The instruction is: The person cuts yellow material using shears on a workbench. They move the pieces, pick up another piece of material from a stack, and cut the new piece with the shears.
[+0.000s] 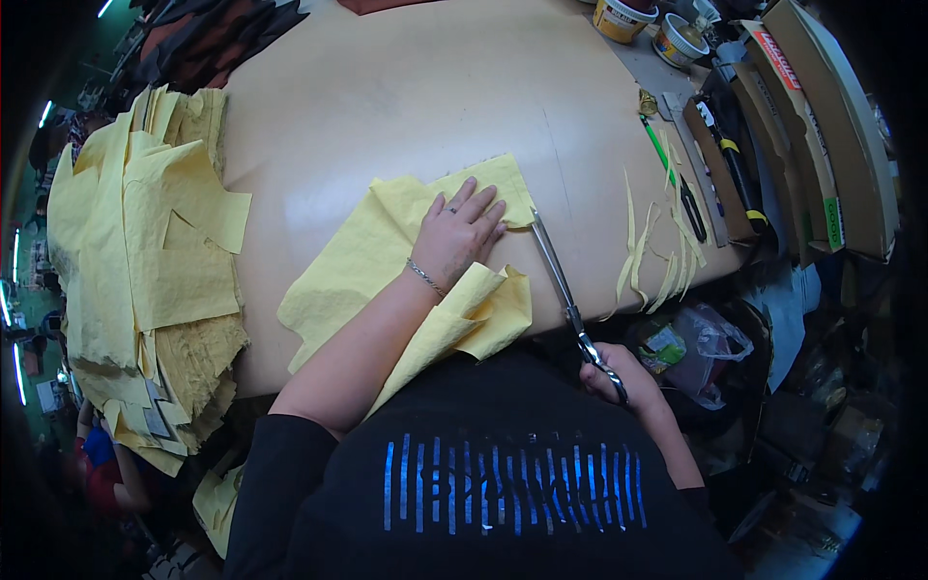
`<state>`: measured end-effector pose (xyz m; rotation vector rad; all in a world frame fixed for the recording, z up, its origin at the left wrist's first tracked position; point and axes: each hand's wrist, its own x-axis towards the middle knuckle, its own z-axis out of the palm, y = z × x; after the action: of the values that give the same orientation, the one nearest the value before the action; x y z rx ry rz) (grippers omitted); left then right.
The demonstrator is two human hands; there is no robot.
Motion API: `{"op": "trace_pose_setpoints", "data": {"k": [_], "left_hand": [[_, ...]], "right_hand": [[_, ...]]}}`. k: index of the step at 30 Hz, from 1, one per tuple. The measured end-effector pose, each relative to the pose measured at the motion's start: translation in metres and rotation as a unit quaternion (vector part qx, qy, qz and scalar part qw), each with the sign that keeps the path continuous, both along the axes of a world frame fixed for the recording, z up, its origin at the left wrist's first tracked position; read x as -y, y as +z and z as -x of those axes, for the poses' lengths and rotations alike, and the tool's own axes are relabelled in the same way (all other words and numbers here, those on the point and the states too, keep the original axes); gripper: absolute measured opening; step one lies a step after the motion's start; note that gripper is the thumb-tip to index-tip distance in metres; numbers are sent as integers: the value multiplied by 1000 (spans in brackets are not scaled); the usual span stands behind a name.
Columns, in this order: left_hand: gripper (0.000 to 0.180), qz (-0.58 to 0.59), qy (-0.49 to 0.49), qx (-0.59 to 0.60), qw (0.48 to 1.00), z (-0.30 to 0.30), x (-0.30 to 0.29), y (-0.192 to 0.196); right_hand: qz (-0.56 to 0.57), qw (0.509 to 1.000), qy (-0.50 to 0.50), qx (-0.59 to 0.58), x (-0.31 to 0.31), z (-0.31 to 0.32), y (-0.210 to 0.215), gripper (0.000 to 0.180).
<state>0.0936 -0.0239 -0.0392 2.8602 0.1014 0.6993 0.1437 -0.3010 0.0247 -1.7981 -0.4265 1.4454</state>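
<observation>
My left hand lies flat, fingers stretched, on a piece of yellow leather-like material spread over the table. Part of that piece folds over near my body and hangs off the front edge. A bracelet and a ring are on this hand. My right hand grips the handles of long metal scissors beyond the table's front edge. The blades point away from me, and their tips touch the right edge of the yellow piece, just right of my left fingers. The blades look closed or nearly so.
A tall stack of yellow pieces stands at left. Thin yellow strips lie at right beside a green-and-black tool. Cardboard boxes and tubs line the far right. Dark material lies far left. A plastic bag sits below.
</observation>
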Motion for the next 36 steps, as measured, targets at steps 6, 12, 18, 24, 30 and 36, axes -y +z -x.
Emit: {"op": "trace_pose_setpoints", "data": {"k": [6,12,18,24,30,36], "left_hand": [[26,11,-13,-12,1000,1,1,-1],[25,18,-10,-5,1000,1,2,-1],[24,18,-6,-9,1000,1,2,0],[23,32,-7,-9,999,1,2,0],[23,29,-5,-10,1000,1,2,-1],[23,25,-10,3,1000,1,0,-4]], "right_hand": [[34,999,-14,26,-20,3,-2,64],[5,1000,-23,3,-29,3,-2,65],[13,999,-29,30,-34,7,-1,66],[41,997,-53,42,-31,11,-6,68],[47,995,-59,59,-30,14,-7,67],[62,993,-53,80,-30,16,-5,64]]}}
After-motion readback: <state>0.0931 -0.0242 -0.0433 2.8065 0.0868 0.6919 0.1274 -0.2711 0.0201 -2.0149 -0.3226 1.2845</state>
